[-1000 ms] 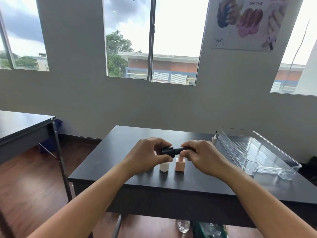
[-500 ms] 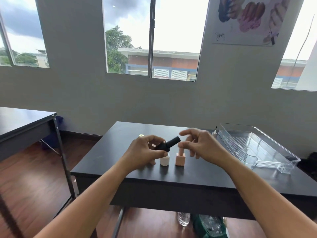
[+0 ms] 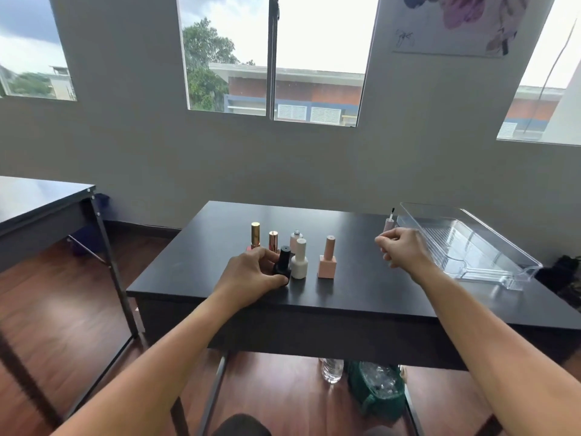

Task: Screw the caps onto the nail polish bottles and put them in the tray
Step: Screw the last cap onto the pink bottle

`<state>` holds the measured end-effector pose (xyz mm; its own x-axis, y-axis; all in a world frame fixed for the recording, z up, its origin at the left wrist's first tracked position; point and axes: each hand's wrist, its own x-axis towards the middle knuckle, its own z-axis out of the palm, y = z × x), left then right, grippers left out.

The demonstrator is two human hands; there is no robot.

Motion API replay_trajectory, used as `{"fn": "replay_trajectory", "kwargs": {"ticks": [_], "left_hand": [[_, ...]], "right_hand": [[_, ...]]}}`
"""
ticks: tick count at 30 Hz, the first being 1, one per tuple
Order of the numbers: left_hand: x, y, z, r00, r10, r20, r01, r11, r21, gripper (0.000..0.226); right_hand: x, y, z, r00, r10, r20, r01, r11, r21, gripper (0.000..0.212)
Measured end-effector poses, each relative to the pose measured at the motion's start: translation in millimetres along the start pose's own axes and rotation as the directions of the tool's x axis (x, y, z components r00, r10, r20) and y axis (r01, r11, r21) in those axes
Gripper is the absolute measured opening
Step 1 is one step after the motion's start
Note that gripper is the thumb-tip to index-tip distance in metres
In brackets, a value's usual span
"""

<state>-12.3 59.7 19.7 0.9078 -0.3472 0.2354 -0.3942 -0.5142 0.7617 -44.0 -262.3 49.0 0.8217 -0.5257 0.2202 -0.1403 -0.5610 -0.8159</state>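
left hand [image 3: 251,272] grips black bottle [image 3: 283,265] on desk [image 3: 195,262], right hand [image 3: 402,251] curled, empty (white bottle [image 3: 298,262] just beside: sloppy release could topple it)

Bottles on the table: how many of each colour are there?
Black bottle: 1
White bottle: 1
Pink bottle: 1
Gold-capped bottle: 1
Rose-gold-capped bottle: 1
Pale uncapped bottle: 1
Total: 6
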Motion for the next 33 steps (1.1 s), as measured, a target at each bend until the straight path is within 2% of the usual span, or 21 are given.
{"fn": "replay_trajectory", "kwargs": {"ticks": [7, 11, 20, 28, 33], "left_hand": [[6, -5, 6, 0.999, 0.015, -0.032, -0.015, 1.000, 0.010, 0.032], [8, -7, 10, 0.999, 0.020, -0.041, -0.020, 1.000, 0.008, 0.041], [6, -6, 10, 0.999, 0.022, -0.038, -0.021, 1.000, 0.015, 0.044], [-2, 7, 0, 0.998, -0.011, -0.063, 0.016, 0.998, 0.066, 0.052], [0, 35, -27, 0.970, 0.077, -0.232, -0.052, 0.992, 0.111, 0.026]], "right_hand": [[37, 25, 7, 0.990, 0.044, -0.136, -0.072, 0.977, -0.203, 0.037], [59, 27, 15, 0.978, 0.100, -0.182, -0.142, 0.961, -0.236, 0.048], [92, 29, 29, 0.974, 0.135, -0.183, -0.173, 0.962, -0.212, 0.032], [87, 33, 27, 0.981, 0.090, -0.171, -0.118, 0.980, -0.162, 0.028], [62, 24, 23, 0.986, -0.042, -0.164, 0.022, 0.992, -0.122, 0.020]]}}
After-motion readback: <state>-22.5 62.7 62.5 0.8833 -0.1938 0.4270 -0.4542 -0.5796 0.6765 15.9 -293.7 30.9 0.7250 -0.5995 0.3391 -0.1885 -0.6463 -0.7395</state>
